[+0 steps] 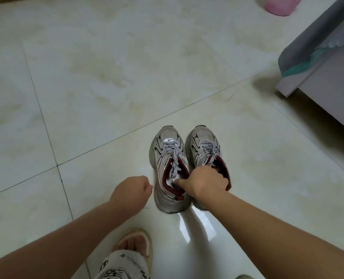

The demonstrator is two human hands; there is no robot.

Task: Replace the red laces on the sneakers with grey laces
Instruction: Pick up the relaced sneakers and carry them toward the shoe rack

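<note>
Left hand (133, 189) is hanging curled, holding nothing, just beside the sneakers (170, 172) standing together on the tiled floor (86, 97), grey laces (174, 158) in; right hand (204, 183) is gripping both collars.

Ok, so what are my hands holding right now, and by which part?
The right hand grips both sneakers by their inner collars, thumb inside one opening, fingers in the other. The left hand is curled and holds nothing.
</note>
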